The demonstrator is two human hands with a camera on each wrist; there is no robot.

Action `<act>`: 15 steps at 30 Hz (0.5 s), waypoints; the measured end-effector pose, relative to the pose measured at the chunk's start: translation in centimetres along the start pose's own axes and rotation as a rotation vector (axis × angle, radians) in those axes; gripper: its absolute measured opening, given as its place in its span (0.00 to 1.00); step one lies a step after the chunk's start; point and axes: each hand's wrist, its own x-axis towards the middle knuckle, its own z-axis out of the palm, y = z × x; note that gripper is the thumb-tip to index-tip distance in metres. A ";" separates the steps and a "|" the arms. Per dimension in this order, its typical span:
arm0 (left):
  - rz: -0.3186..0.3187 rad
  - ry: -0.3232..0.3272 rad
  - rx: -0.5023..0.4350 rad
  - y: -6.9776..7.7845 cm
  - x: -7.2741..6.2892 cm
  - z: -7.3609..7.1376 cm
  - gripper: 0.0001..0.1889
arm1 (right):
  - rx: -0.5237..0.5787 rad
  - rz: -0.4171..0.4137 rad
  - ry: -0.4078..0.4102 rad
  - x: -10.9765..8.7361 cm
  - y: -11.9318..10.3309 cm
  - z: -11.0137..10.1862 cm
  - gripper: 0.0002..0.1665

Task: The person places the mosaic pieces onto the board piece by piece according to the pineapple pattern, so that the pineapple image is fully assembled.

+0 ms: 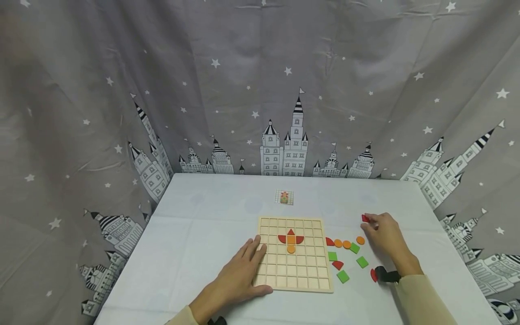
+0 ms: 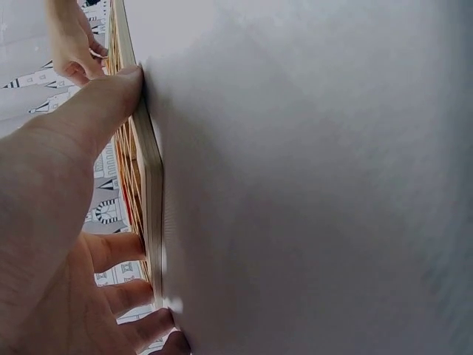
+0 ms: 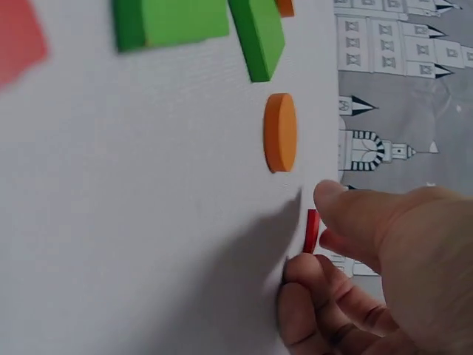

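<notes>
My left hand (image 1: 239, 275) rests at the lower left corner of a wooden grid board (image 1: 306, 280), fingers spread along its left side and thumb at the near edge. In the left wrist view the thumb and fingertips touch the board's rim (image 2: 153, 192). On the board lie a red triangle (image 1: 290, 232), an orange square (image 1: 291, 239), an orange disc (image 1: 291, 249) and two red quarter-circle pieces (image 1: 299, 239). Right of the board, my right hand (image 1: 383, 232) pinches a small red piece (image 3: 312, 231) between thumb and fingers, close over the table; its full outline is partly hidden.
Loose pieces lie right of the board: several green squares (image 1: 343, 276), orange discs (image 1: 360, 240) and red quarter circles (image 1: 337, 265). One red piece (image 1: 373, 275) is partly behind the right wrist strap. A small pattern card (image 1: 278, 196) lies beyond the board, before a grey castle-print curtain (image 1: 243, 90).
</notes>
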 end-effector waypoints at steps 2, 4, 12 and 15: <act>-0.001 -0.004 -0.001 0.0 0.0 0.0 0.62 | -0.001 -0.001 -0.005 0.4 0.1 0.2 0.25; -0.001 -0.009 -0.002 0.1 0.0 0.0 0.62 | 0.007 0.001 -0.006 0.6 0.0 0.4 0.21; 0.002 0.001 0.009 0.0 0.0 0.0 0.62 | 0.092 0.024 -0.023 1.2 -0.9 0.8 0.16; 0.006 0.005 0.008 -0.1 0.0 0.1 0.62 | 0.131 0.010 0.002 1.3 -0.7 1.0 0.14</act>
